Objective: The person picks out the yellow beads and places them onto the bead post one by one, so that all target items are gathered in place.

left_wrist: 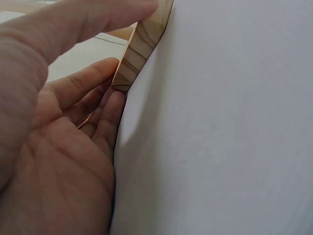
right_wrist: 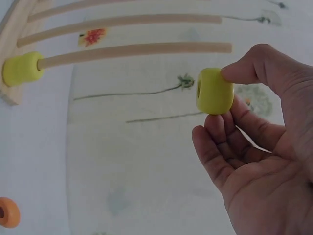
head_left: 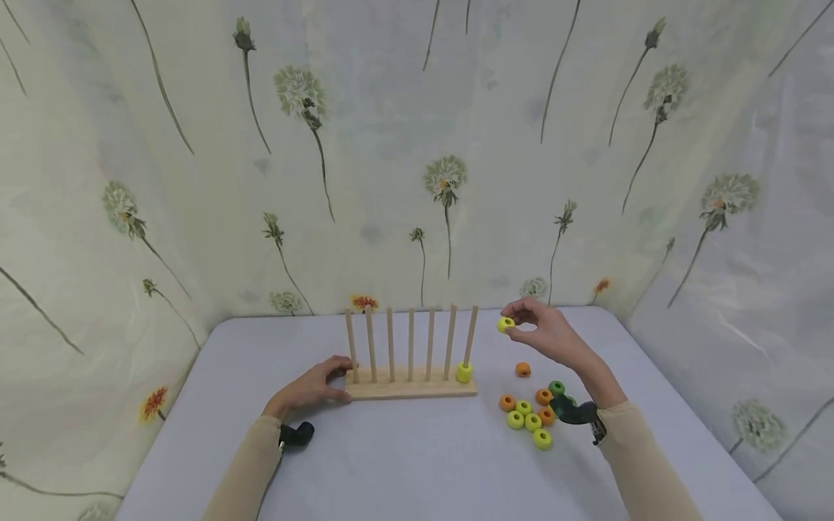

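Note:
A wooden peg rack with several upright dowels stands on the table. Its rightmost dowel carries yellow beads at the base, which look like two stacked. My left hand holds the rack's left end, thumb at the front edge and fingers behind; the left wrist view shows the end grain between them. Up to the right of the rack, my right hand pinches a yellow bead between thumb and fingers. The bead is apart from the dowel, its hole facing the rack in the right wrist view.
Right of the rack lies a loose group of yellow beads, orange beads and green beads, partly hidden by the right wrist camera. One orange bead sits apart, farther back. A flowered curtain hangs behind the table.

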A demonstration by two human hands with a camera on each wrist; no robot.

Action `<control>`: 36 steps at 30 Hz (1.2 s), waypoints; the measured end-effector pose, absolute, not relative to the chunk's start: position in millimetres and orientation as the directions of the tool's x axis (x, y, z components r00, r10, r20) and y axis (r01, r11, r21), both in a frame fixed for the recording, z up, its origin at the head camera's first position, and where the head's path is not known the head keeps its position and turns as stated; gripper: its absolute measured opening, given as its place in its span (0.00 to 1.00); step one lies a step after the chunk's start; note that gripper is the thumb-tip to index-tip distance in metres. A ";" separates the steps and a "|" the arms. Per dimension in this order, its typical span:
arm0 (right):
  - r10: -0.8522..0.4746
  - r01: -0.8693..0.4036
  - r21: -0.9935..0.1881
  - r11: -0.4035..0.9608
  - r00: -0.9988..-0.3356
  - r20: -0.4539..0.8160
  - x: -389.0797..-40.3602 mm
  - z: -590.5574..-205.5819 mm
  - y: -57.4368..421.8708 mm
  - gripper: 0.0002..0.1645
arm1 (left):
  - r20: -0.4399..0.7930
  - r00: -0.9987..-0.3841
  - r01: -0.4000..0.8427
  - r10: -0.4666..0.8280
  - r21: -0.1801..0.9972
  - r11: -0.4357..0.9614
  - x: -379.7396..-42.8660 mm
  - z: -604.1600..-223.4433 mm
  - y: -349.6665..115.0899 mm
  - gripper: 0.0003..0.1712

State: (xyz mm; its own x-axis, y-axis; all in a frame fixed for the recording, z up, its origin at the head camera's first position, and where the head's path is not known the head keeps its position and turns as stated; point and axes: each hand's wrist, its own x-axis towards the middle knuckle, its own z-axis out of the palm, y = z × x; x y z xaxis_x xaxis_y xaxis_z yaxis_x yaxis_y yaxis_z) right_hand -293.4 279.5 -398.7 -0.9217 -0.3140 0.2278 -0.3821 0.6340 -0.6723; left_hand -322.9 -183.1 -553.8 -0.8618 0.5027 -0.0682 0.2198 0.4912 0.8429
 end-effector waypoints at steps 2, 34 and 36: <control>-0.321 -0.389 -0.672 0.630 -0.919 0.230 -296.4 -392.6 277.2 0.19 | -0.069 -0.864 0.211 0.498 0.849 0.485 -323.5 -553.4 -182.6 0.41; -0.401 -0.464 -0.611 0.642 -0.882 0.249 -315.7 -343.9 244.6 0.17 | -0.062 -0.866 0.205 0.496 0.861 0.466 -321.6 -552.6 -181.8 0.40; -0.408 -0.464 -0.611 0.641 -0.881 0.241 -316.9 -342.0 242.5 0.18 | -0.060 -0.867 0.207 0.495 0.860 0.467 -322.4 -553.5 -182.4 0.40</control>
